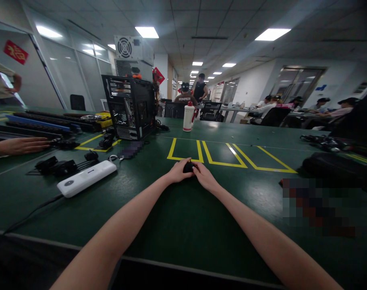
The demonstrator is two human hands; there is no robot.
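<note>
A small black object (pixel 188 167) is held between my two hands above the green table (pixel 183 217), near the lower edge of the yellow tape outlines. My left hand (pixel 179 172) has its fingers closed round the left side of it. From the right, my right hand (pixel 204 174) closes its fingers on the same object. What exactly the object is cannot be made out. Just beyond the hands lies a yellow tape outline (pixel 183 158), and a white bottle (pixel 188 117) with a red cap stands upright farther back.
An open black computer case (pixel 131 106) stands at the back left. A white power strip (pixel 86 178) and black adapters (pixel 58 166) lie to the left. Another person's hand (pixel 24 145) rests at the far left. A black bag (pixel 331 169) lies on the right.
</note>
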